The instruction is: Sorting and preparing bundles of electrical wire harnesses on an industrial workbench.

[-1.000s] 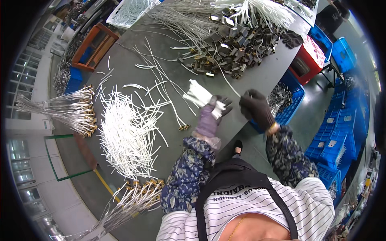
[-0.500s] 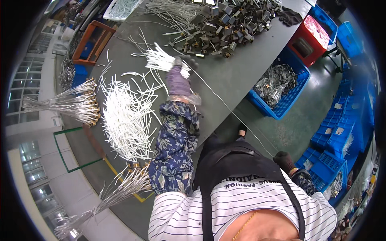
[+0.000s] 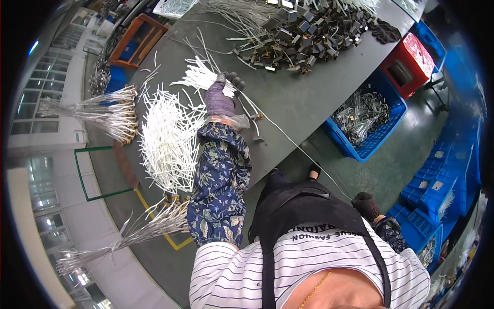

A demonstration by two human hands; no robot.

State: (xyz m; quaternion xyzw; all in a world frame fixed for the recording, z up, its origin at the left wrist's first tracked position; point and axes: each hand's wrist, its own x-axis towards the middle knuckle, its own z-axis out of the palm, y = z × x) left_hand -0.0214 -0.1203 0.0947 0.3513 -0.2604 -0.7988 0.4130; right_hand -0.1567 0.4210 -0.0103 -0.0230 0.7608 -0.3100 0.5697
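Note:
My left hand (image 3: 221,98), in a purple and grey glove, is closed round a bundle of short white tubes (image 3: 198,74) just above the table. From beside its fingers a long thin pale wire (image 3: 298,147) stretches across the table edge to my right hand (image 3: 366,206). That hand, in a dark glove, is closed on the wire's far end, low at my right side. Short leads with small end pieces (image 3: 259,116) lie by my left wrist. A heap of loose white tubes (image 3: 167,139) spreads to the left of my left forearm.
Dark metal blocks with wires (image 3: 303,36) are piled at the table's far side, near a loose dark glove (image 3: 385,32). Wire bundles (image 3: 110,110) lie at the left. Beyond the right edge are a blue crate of wires (image 3: 378,141), a red stool (image 3: 409,64) and stacked blue crates (image 3: 429,180).
The view has shifted slightly. My left hand's fingers have curled more round the tubes, and short leads now show beside its wrist. The wire still runs taut to my right hand.

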